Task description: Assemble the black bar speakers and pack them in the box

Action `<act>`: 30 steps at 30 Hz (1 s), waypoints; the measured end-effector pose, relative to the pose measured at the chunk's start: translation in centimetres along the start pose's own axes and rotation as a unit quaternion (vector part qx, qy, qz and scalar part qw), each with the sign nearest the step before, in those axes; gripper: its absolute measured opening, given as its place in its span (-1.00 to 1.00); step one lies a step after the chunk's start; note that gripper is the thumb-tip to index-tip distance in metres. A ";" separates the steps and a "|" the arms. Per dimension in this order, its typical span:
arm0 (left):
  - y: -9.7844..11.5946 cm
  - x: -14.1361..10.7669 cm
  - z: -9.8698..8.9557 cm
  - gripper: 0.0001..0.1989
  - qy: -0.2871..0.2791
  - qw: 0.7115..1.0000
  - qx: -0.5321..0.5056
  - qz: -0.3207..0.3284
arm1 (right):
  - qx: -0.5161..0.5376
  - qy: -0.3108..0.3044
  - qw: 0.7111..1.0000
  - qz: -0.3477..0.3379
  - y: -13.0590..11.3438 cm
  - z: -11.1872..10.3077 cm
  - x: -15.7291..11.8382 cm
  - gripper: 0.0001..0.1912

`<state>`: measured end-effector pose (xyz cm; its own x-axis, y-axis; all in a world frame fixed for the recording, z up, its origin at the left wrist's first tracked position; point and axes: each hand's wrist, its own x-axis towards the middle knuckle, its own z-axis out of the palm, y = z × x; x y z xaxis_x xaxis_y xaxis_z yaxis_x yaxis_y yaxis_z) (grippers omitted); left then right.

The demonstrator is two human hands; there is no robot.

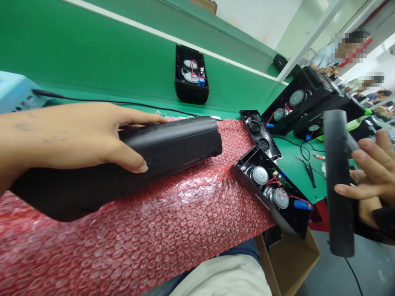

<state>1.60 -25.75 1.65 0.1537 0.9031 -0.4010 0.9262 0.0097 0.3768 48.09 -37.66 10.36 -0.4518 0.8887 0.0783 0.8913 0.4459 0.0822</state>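
Observation:
My left hand [92,135] is closed over a long black speaker [173,139] lying on red bubble wrap [173,230]. My thumb presses its near side, beside a tiny blue light; the other fingers go behind it. At the right edge, my right hand [376,172] grips a long, narrow black panel [339,197] held upright, its top blurred. Behind that panel are more fingers and a wrist with a dark sleeve or band; whose they are I cannot tell. Between my hands, an opened speaker housing [256,193] shows two drivers, red wires and a blue cylinder.
A black panel [262,135] with two round openings lies beyond the housing. Another open housing [191,92] stands at the back. Several speaker housings [298,98] are stacked at right, near tweezers [309,172]. A light-blue device [18,92] is at left; below sits a cardboard box [296,263]. People work beyond.

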 end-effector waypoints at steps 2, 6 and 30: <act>-0.1 0.1 0.0 0.00 -0.004 1.000 -0.011 -0.005 | -0.011 -0.072 0.995 -0.067 0.1 0.3 1.1 -0.65; -0.2 0.2 0.1 -0.03 0.002 1.000 -0.010 0.004 | -0.036 -0.054 0.992 -0.112 -1.9 2.9 2.9 -0.73; 2.0 -1.7 -0.4 -0.11 0.027 0.999 0.040 -0.013 | 0.021 -0.034 0.996 0.077 -9.8 7.7 -1.9 -0.20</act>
<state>3.07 -27.06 3.40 0.1121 0.9249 -0.3633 0.9547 0.0012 0.2976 40.52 -42.87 1.77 -0.3066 0.9517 0.0187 0.9515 0.3059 0.0333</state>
